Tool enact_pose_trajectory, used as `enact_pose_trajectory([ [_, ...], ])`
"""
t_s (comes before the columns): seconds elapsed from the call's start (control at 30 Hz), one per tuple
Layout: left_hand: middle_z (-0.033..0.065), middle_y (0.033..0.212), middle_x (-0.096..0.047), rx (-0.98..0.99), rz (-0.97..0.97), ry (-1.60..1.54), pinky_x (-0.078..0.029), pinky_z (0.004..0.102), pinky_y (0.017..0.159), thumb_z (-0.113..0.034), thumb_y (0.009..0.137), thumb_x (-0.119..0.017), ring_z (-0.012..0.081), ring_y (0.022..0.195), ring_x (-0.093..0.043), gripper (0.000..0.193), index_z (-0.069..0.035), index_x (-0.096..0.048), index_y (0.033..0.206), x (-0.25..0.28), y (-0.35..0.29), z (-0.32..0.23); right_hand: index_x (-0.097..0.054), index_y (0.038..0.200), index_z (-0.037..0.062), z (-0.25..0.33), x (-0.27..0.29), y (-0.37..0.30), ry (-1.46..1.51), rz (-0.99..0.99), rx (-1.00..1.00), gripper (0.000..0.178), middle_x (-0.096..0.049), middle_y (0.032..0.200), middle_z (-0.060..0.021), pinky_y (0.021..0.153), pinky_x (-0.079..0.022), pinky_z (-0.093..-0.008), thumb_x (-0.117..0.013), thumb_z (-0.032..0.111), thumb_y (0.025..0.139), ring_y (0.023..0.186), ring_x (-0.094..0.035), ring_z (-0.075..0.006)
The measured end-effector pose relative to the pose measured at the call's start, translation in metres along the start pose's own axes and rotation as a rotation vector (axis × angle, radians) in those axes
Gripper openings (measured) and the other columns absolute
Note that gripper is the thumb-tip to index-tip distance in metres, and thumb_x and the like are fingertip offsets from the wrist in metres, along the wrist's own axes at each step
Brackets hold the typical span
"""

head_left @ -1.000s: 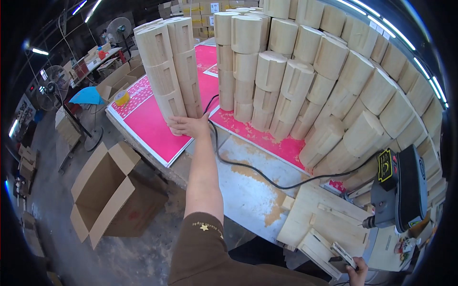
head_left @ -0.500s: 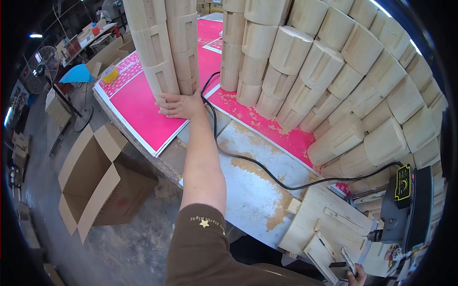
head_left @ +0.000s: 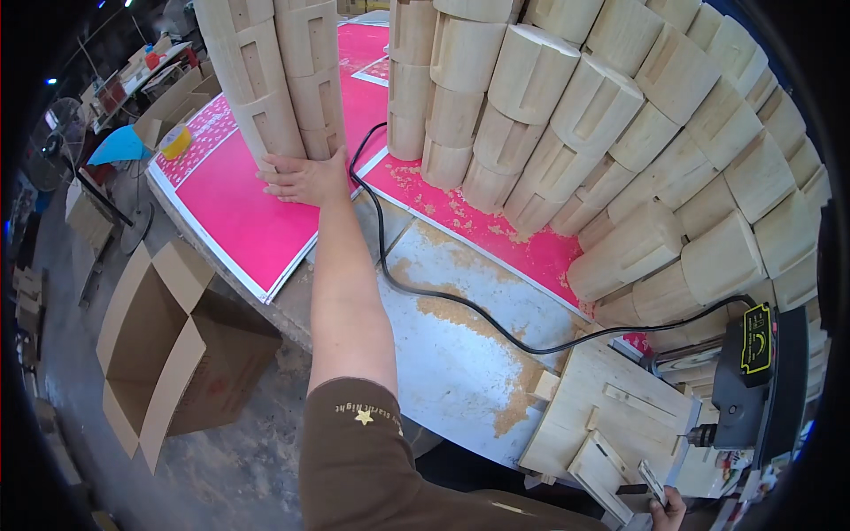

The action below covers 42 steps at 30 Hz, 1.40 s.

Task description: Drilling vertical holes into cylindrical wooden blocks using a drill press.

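Note:
My left arm reaches forward, and my left hand (head_left: 305, 180) lies against the foot of two tall wooden columns with its fingers stretched out. Each column is a stack of pale wooden blocks with rounded sides and slots cut in them; the nearer one is the left stack (head_left: 266, 124), the other the right stack (head_left: 316, 84). They stand on a bright pink sheet (head_left: 235, 217). At the lower right edge my right hand (head_left: 670, 511) is closed round the end of a metal lever (head_left: 653, 482) on a wooden jig (head_left: 598, 411). Part of that hand is cut off by the edge.
More stacked wooden blocks (head_left: 513, 133) line the right side. A drill (head_left: 739, 385) points at the jig. Its black cable (head_left: 460, 305) crosses a sawdust-covered white board (head_left: 443, 354). An open cardboard box (head_left: 221, 372) stands on the floor at left; yellow tape (head_left: 175, 142) sits on the table.
The whole view has shifted, so the stacks and my left arm appear farther left and higher. My left hand still rests at the stacks' foot, and my right hand stays at the lever.

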<state>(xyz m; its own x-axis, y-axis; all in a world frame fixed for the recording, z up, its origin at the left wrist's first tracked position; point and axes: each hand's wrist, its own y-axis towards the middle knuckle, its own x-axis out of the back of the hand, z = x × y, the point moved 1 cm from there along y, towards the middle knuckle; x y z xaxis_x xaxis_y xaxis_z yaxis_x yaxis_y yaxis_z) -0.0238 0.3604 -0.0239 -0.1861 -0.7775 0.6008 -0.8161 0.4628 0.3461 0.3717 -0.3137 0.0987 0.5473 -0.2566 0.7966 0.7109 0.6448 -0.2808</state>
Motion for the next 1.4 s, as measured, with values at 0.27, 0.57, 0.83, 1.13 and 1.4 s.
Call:
enact_pose_trajectory([
  [0.27,0.0303,0.145,-0.006,-0.039,0.033,-0.007,-0.022,0.0571,0.106,-0.056,0.046,-0.083,0.0499,0.133,-0.012,0.141,-0.006,0.006,0.144,-0.021,0.016,-0.004,-0.052,0.119,-0.0086,-0.008,-0.002,0.001,0.044,-0.034,-0.048,0.036,-0.06,0.113,-0.0169,0.09,-0.043,-0.0306,-0.059,0.006,0.086,0.102,-0.055,-0.022],
  [0.57,0.0313,0.144,-0.008,-0.088,0.049,-0.038,-0.022,0.0551,0.107,-0.054,0.046,-0.085,0.0511,0.131,-0.017,0.143,-0.006,0.009,0.144,-0.037,0.032,-0.007,-0.054,0.119,-0.0039,-0.024,0.006,0.002,0.116,-0.037,-0.166,0.035,-0.06,0.105,-0.012,0.078,-0.047,-0.0302,-0.06,0.01,0.088,0.094,-0.056,-0.0195],
  [0.83,0.0314,0.145,-0.008,-0.067,0.071,-0.004,-0.022,0.054,0.108,-0.055,0.048,-0.083,0.0479,0.134,-0.015,0.141,-0.008,0.008,0.145,-0.051,0.043,-0.014,-0.056,0.117,-0.0017,-0.006,0.007,-0.001,-0.077,0.021,-0.121,0.032,-0.061,0.105,-0.0097,0.081,-0.045,-0.0286,-0.058,0.004,0.086,0.092,-0.056,-0.0172],
  [1.13,0.0314,0.145,-0.008,-0.148,0.043,-0.057,-0.024,0.0535,0.107,-0.054,0.047,-0.085,0.0478,0.134,-0.015,0.14,-0.01,0.005,0.145,-0.066,0.054,-0.01,-0.061,0.104,-0.0005,0.001,0.002,-0.002,0.033,-0.04,-0.094,0.02,-0.059,0.092,-0.004,0.075,-0.043,-0.0264,-0.058,0.005,0.085,0.085,-0.052,-0.0134],
  [1.4,0.0334,0.141,-0.019,-0.291,0.035,-0.125,-0.024,0.0519,0.108,-0.046,0.052,-0.086,0.0465,0.133,-0.021,0.128,-0.001,-0.008,0.143,-0.062,0.055,0.005,-0.06,0.107,-0.0011,-0.007,-0.003,-0.006,0.037,-0.045,-0.032,0.022,-0.059,0.092,-0.0024,0.075,-0.044,-0.0252,-0.059,0.006,0.086,0.086,-0.051,-0.0118],
])
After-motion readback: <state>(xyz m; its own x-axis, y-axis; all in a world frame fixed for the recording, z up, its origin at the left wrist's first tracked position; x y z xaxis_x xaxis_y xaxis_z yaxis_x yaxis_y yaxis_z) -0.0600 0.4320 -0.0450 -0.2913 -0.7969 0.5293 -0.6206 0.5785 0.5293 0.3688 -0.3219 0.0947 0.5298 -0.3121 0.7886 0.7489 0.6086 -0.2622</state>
